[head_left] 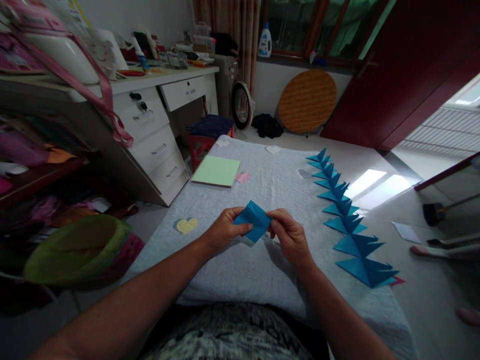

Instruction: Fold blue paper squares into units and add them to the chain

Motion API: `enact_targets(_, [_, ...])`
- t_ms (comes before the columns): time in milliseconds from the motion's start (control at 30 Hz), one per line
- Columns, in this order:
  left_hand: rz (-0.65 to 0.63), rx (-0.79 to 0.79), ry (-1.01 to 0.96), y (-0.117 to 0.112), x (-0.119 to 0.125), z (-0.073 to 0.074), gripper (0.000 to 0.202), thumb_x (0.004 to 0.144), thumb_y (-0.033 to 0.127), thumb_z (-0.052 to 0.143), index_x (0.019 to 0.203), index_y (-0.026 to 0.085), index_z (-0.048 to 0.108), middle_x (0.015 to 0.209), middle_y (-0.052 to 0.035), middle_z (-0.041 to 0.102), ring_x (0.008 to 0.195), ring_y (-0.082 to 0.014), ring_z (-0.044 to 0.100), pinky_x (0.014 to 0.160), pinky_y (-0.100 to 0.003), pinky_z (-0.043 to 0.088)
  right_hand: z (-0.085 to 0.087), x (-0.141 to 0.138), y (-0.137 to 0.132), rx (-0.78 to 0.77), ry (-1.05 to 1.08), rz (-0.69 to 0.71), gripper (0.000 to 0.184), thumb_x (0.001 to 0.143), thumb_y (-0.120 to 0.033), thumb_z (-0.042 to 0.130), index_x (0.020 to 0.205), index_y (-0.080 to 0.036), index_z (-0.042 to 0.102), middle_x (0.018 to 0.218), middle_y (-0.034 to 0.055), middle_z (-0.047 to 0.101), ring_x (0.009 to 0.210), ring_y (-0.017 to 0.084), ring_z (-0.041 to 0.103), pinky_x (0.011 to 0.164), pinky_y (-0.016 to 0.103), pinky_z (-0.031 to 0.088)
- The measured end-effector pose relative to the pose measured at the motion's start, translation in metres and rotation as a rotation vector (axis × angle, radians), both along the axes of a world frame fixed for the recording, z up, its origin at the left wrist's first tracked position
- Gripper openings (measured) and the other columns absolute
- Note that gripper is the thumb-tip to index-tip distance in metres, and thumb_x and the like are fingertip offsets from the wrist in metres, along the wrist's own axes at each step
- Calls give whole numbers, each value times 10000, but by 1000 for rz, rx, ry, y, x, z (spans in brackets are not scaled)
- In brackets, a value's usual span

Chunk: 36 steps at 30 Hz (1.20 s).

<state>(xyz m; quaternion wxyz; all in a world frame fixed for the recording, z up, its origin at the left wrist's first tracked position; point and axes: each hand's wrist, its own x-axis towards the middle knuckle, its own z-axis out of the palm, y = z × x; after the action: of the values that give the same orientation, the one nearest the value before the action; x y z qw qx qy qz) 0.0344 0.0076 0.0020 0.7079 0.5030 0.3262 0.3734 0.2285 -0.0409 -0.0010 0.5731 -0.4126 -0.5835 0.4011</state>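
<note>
A folded square of blue origami paper (255, 220) is held up between my two hands, over the near middle of the cloth-covered table. My left hand (227, 227) pinches its left side, thumb on top and fingers behind. At the right corner, my right hand (288, 234) grips the paper between thumb and fingertips. Along the table's right edge runs a row of several folded blue paper pieces (343, 220) with pointed tips. A stack of pale green paper (216, 171) lies at the far left of the table.
Pale cloth with heart patches (275, 175) covers the table. A lined green bin (78, 250) stands to the left, below a white desk with drawers (150, 135). Behind are a red stool (198, 145) and a round wooden board (308, 100). Someone's feet (431, 251) show at right.
</note>
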Motion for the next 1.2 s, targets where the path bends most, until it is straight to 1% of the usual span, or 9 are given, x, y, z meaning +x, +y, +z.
enact_targets(167, [-10,-59,-38,1,-2,-2,351,668,311,863,949,135,747,823,-32,724,679,-134,621,699,-259,481,2,3,-1,-198,92,95,127,855,-262,595,954,-225,665,697,-22,572,625,135,526,588,272,443])
enact_targets(300, [-3,-115,-89,0,-1,0,363,655,307,873,942,131,737,827,-34,726,691,-139,631,720,-264,486,6,3,0,-221,84,118,129,866,-311,589,857,-204,658,659,-16,565,614,132,511,589,268,432])
enact_targets(433, [-33,-129,-106,0,-1,2,354,670,309,869,950,135,740,852,-36,734,714,-137,642,740,-262,493,7,1,0,-239,94,123,170,865,-371,617,854,-205,651,638,-22,562,591,127,507,566,262,425])
enact_targets(533, [-57,-105,-59,0,-2,0,360,673,307,874,962,137,742,842,-38,737,701,-135,643,726,-263,497,8,1,0,-249,76,128,182,858,-383,625,831,-204,645,626,-27,558,578,120,502,564,258,422])
enact_targets(700, [-94,-71,9,0,-4,-3,368,631,338,894,897,125,756,794,-51,737,661,-143,632,687,-278,503,8,2,0,-284,6,131,190,852,-387,620,829,-199,642,599,-32,550,548,113,496,529,244,417])
enact_targets(800, [-102,-21,38,0,-4,0,337,627,327,887,864,124,759,754,-39,720,648,-135,606,665,-268,477,6,1,0,-281,38,142,196,845,-390,638,907,-204,632,640,-38,556,539,101,496,506,226,411])
enact_targets(933, [-113,81,60,0,-3,6,259,637,284,860,831,143,761,776,-14,684,682,-120,574,693,-265,448,2,-1,2,-272,122,123,259,812,-402,703,956,-225,580,751,-37,564,545,87,501,475,205,406])
enact_targets(1100, [-110,158,75,1,-2,7,201,670,277,843,799,157,747,792,0,638,715,-118,555,718,-270,435,1,-1,3,-263,115,109,276,812,-413,724,872,-225,531,699,-55,526,530,83,473,478,201,395])
enact_targets(1200, [-115,202,96,1,-2,5,183,691,283,841,780,160,739,802,0,627,731,-119,556,721,-264,432,1,0,2,-249,62,112,272,827,-427,709,817,-216,538,674,-46,519,540,93,466,488,214,391])
